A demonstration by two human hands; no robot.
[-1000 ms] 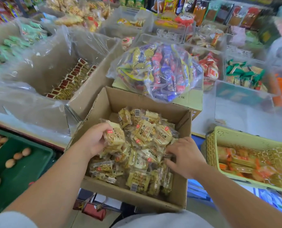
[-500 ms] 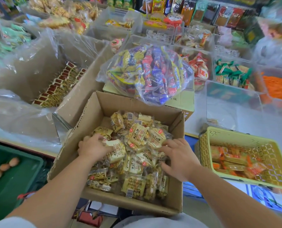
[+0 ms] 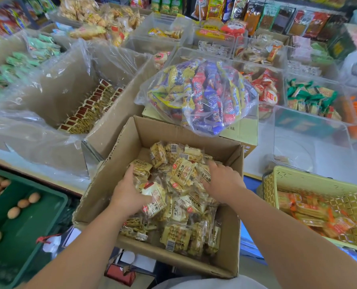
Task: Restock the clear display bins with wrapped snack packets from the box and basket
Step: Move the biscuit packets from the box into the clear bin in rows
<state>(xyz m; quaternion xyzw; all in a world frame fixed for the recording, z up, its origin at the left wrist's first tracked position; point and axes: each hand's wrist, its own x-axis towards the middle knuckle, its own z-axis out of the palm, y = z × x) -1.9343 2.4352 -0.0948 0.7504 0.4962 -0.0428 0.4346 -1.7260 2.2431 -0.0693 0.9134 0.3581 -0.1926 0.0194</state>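
An open cardboard box in front of me holds a heap of clear-wrapped yellow snack packets. Both my hands are down in the heap. My left hand curls round several packets on the left side, thumb over a packet with a red corner. My right hand digs into the right side of the heap, its fingertips buried among the packets. A yellow-green plastic basket with orange wrapped packets stands to the right of the box. A clear display bin behind the basket is nearly bare.
A big clear bag of blue, red and yellow snacks lies on a carton behind the box. A plastic-lined carton sits at left. A green crate with eggs is at lower left. More filled clear bins line the back.
My left hand has gone back down from holding a packet above the box into the heap. My right hand has shifted farther back over the heap. The view has tilted.
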